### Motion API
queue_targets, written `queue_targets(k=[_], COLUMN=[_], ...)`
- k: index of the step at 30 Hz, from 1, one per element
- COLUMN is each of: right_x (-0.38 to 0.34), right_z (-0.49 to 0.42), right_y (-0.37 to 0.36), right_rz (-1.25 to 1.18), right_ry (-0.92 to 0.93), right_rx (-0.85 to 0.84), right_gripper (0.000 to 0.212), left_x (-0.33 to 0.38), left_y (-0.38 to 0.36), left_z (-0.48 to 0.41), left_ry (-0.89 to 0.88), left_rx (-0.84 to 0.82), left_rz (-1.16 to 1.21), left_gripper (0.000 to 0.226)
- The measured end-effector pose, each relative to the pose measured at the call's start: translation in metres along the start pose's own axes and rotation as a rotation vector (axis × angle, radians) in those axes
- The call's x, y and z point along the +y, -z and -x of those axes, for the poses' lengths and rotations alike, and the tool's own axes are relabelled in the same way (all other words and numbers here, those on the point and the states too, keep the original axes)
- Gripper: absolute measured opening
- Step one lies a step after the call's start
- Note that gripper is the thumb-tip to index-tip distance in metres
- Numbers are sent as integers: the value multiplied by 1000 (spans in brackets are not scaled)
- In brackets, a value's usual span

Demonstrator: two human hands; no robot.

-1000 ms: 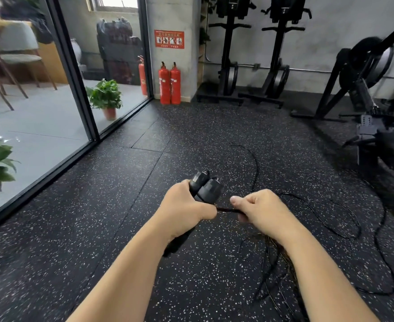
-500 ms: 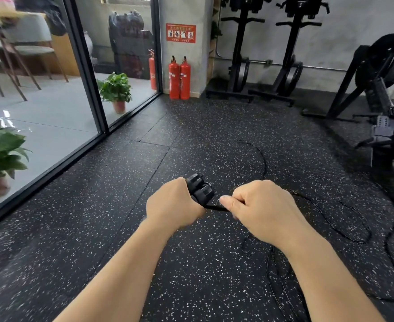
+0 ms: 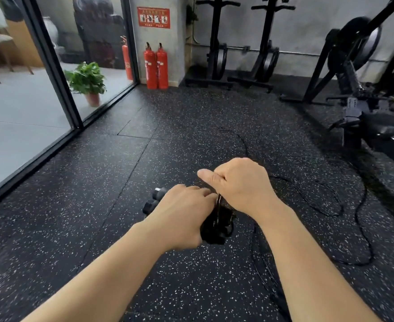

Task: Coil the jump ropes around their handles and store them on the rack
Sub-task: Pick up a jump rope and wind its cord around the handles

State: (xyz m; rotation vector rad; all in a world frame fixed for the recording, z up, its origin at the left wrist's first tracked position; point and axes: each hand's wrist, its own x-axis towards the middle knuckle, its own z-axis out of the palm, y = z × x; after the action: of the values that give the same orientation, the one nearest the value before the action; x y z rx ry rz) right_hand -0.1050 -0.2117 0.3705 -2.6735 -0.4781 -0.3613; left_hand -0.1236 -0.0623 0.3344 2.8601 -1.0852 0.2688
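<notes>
My left hand grips two black jump rope handles held side by side, their ends sticking out to the left. Their other ends show dark below my fingers, with rope turns around them. My right hand pinches the thin black rope just above the handles, close against my left hand. The loose rest of the rope trails in loops over the speckled rubber floor to the right. No storage rack for ropes is recognisable in this view.
Two red fire extinguishers stand by the pillar at the back. Black exercise machines line the back wall and right side. A glass wall with a potted plant behind it runs along the left.
My left hand has turned the handles so their ends point left instead of up. My right hand has carried the rope up and over the handles, closer to my left hand.
</notes>
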Motion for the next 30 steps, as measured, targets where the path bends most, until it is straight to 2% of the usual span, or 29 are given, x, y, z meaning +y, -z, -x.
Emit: queue_targets(k=[4,8,11,13,15,16,18,21,23,25,27,30], right_x=[16,22,18,12,4,2,-3,-11,-16,-20,-23,-23], right_z=[-1,-1,0,1,2,4,9,14,16,17,15,13], right_y=[-8,-15,-24,-34,-42,-48,-54,-50,-45,-43,-47,-54], right_rz=[-601,-893,-1133,-1266,-1210,-1076,-853,-829,-922,-878,-777,-762], right_ry=[-180,-293,-351,-430,-479,-441,-329,-245,-216,-205,-221,-236], right_rx=[-114,-218,-280,-243,-101,-30,10,-11,-66,-97,-50,19], right_gripper=[60,52,44,36,33,36,36,22,23,28,31,34], left_x=[1,10,17,15,7,1,-10,-21,-25,-27,-27,-30], left_y=[4,13,20,22,21,20,19,18,17,15,15,16], left_z=[1,1,1,-3,-5,-5,-4,-1,0,0,1,3], left_ry=[-46,44,192,350,528,610,717,777,797,805,808,801], left_rx=[86,82,88,106,162,185,196,161,118,82,90,72], left_rz=[108,273,377,384,450,494,558,594,565,528,533,607], left_gripper=[26,34,34,29,28,28,29,31,32,29,29,27])
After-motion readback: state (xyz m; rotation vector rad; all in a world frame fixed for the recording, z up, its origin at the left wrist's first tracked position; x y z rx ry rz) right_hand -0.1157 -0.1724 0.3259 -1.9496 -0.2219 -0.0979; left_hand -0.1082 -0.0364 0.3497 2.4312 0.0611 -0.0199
